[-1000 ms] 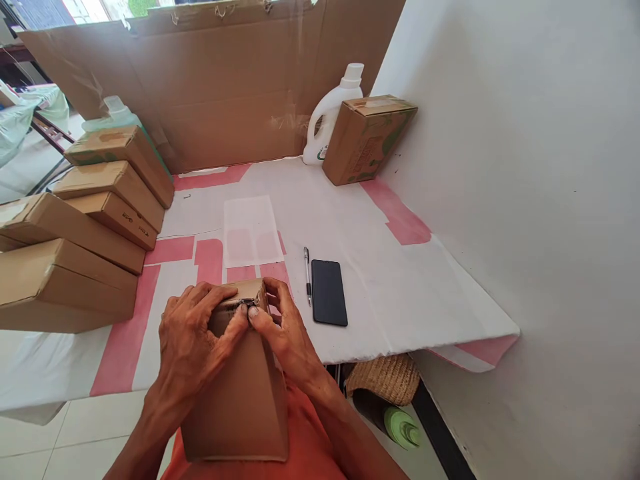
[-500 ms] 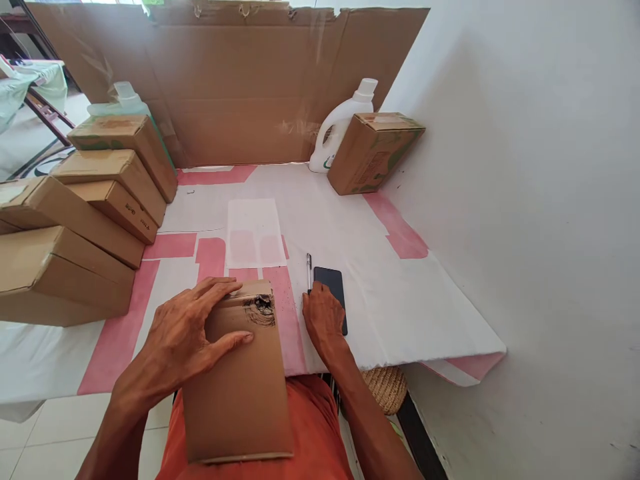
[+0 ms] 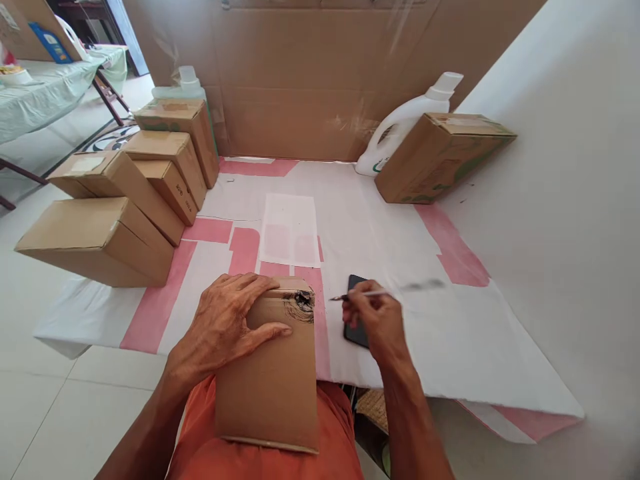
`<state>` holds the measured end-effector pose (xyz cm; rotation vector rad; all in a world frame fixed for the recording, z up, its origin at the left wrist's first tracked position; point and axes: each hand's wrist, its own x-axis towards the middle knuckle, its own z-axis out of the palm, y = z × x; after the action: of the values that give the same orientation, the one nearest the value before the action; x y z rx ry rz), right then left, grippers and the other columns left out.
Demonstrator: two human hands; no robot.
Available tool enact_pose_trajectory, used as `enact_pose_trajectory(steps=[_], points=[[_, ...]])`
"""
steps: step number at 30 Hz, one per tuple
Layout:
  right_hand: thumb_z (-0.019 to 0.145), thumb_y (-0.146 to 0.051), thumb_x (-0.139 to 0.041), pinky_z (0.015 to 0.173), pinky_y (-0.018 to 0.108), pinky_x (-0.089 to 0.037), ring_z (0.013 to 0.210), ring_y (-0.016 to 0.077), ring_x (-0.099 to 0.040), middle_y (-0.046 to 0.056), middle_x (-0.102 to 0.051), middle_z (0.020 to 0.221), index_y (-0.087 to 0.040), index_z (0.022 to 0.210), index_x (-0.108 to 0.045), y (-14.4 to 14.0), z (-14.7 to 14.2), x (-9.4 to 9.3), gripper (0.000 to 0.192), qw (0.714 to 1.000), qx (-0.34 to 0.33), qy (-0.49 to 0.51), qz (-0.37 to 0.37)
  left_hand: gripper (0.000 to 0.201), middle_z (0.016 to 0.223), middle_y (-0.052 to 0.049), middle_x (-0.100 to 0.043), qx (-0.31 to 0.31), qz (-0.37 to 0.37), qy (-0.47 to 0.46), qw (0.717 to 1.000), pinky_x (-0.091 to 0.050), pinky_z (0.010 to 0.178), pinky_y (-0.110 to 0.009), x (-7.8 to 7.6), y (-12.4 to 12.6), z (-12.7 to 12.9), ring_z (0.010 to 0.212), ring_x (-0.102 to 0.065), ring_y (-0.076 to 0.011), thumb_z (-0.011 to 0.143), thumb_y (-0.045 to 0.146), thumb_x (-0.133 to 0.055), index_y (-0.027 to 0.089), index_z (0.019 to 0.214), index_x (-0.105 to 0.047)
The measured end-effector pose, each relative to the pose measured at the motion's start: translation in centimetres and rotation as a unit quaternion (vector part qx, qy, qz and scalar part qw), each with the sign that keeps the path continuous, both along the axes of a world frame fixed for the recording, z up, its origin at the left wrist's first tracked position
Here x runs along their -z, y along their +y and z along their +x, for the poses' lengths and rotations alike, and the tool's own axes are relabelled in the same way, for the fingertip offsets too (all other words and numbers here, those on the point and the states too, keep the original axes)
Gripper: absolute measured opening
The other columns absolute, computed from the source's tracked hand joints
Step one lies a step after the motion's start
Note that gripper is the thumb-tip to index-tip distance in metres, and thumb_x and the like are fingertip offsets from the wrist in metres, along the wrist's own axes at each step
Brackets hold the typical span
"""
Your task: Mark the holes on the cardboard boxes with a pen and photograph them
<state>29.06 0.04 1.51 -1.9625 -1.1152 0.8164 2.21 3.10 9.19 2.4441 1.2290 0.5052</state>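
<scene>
A flat brown cardboard box [image 3: 270,393] rests against my lap and the table's front edge. Near its top right corner is a torn dark hole [image 3: 303,299] with black curved scribbles around it. My left hand [image 3: 227,327] is closed on the box's upper left side, thumb lying across the face. Just right of the box, my right hand [image 3: 377,317] pinches a pen [image 3: 373,292], its tip pointing left toward the hole, apart from the cardboard. The pen's far end is blurred. Beneath that hand lies a dark phone [image 3: 354,337], partly covered.
Several cardboard boxes [image 3: 95,227] line the table's left side, before a greenish bottle [image 3: 189,83]. At the back right, a white jug [image 3: 405,123] stands behind a leaning box [image 3: 440,160]. White paper [image 3: 289,230] lies mid-table. A cardboard panel [image 3: 300,73] closes the back; a wall [image 3: 575,200] bounds the right.
My right hand has lifted the pen from beside the phone and turned it tip-left. My left hand keeps its hold on the box. The camera view has shifted left.
</scene>
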Motion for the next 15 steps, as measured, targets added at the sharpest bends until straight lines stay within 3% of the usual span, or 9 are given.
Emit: enact_pose_trajectory(steps=[2, 5, 8, 10, 15], points=[[0.094, -0.040, -0.053, 0.048, 0.027, -0.048, 0.054, 0.0181, -0.066, -0.002, -0.067, 0.068, -0.025, 0.087, -0.052, -1.2, -0.9, -1.7, 0.017, 0.981, 0.015, 0.135, 0.138, 0.049, 0.126, -0.002, -0.075, -0.007, -0.014, 0.000, 1.000, -0.048, 0.099, -0.043, 0.0, -0.1, 0.0, 0.112, -0.071, -0.0261, 0.087, 0.049, -0.082, 0.028, 0.128, -0.065], [0.095, -0.034, -0.065, 0.055, 0.027, -0.053, 0.065, 0.0175, -0.071, 0.001, -0.074, 0.079, -0.022, 0.100, -0.068, -3.0, -3.4, -3.5, 0.013, 0.907, 0.005, 0.287, 0.309, 0.053, 0.122, -0.001, -0.075, -0.014, -0.017, 0.005, 1.000, -0.046, 0.098, -0.042, -0.2, -0.3, 0.0, 0.109, -0.070, -0.0249, 0.086, 0.049, -0.084, 0.030, 0.132, -0.064], [0.101, -0.028, -0.064, 0.065, 0.028, -0.056, 0.077, 0.0169, -0.072, 0.004, -0.077, 0.091, -0.023, 0.108, -0.075, -4.4, -6.1, -3.7, 0.014, 0.900, -0.027, 0.274, 0.337, 0.057, 0.118, 0.000, -0.074, -0.014, -0.003, 0.008, 1.000, -0.045, 0.094, -0.041, -0.4, -0.6, 0.1, 0.104, -0.069, -0.0245, 0.084, 0.052, -0.085, 0.031, 0.133, -0.065], [0.102, -0.026, -0.064, 0.064, 0.027, -0.053, 0.078, 0.0159, -0.071, 0.003, -0.075, 0.091, -0.025, 0.110, -0.074, -4.9, -7.2, -3.2, 0.013, 0.905, -0.034, 0.254, 0.339, 0.049, 0.115, 0.000, -0.074, -0.019, 0.008, 0.004, 1.000, -0.044, 0.091, -0.041, -0.6, -0.7, 0.3, 0.100, -0.069, -0.0238, 0.087, 0.053, -0.082, 0.030, 0.128, -0.067], [0.102, -0.023, -0.065, 0.065, 0.027, -0.053, 0.077, 0.0147, -0.068, 0.001, -0.069, 0.092, -0.025, 0.108, -0.075, -5.2, -7.6, -2.6, 0.011, 0.912, -0.040, 0.210, 0.350, 0.035, 0.110, 0.001, -0.074, -0.039, 0.019, 0.000, 0.999, -0.043, 0.086, -0.039, -0.7, -1.0, 1.0, 0.097, -0.068, -0.0231, 0.092, 0.049, -0.077, 0.029, 0.119, -0.069]])
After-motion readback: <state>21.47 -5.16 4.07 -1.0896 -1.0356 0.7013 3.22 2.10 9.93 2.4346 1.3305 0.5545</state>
